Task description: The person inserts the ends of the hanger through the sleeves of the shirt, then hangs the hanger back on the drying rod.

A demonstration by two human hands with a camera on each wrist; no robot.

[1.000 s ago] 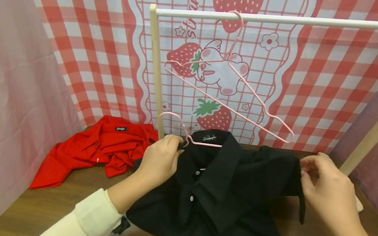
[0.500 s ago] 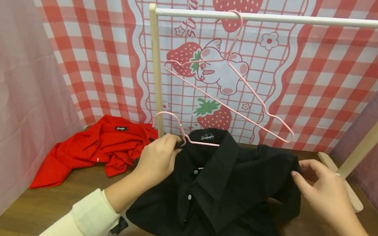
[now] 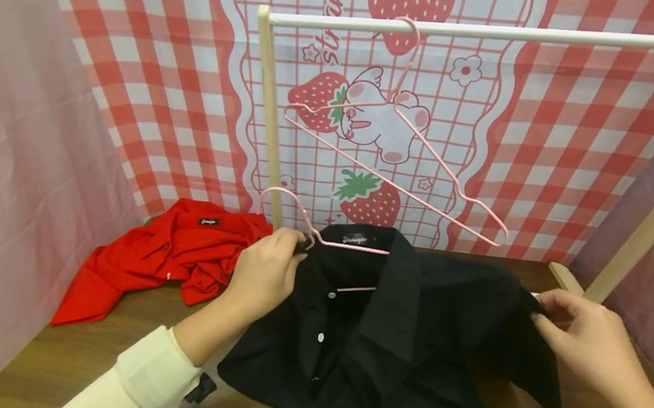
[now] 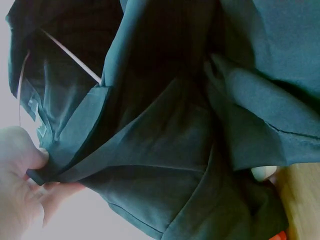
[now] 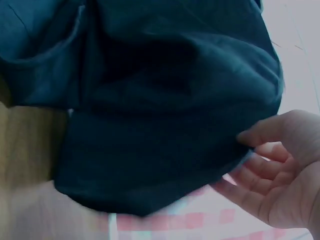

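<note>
A black short-sleeved shirt [image 3: 441, 336] with white buttons is held up by its upper part, its hem low over the table. Inside its neckline runs a pink wire hanger [image 3: 352, 247], the hook sticking out above the collar. My left hand [image 3: 265, 269] pinches the collar's left side beside that hook; in the left wrist view, thumb and fingers [image 4: 37, 157] grip the collar tip. At the other side, my right hand [image 3: 590, 342] pinches the sleeve's outer edge between thumb and fingers, and the sleeve [image 5: 150, 160] hangs down from there. The hanger's far end is hidden inside the shirt.
A red shirt [image 3: 164, 257] lies crumpled on the wooden table [image 3: 51, 367] at the left. Behind the black shirt stands a rack with a white rail [image 3: 552, 37] and wooden posts. A second pink hanger [image 3: 428, 149] hangs on the rail. Pink curtains flank the sides.
My right hand first dips slightly left, then draws the sleeve out to the right, where it spreads wider. The left hand shifts a little left with the collar and hanger hook.
</note>
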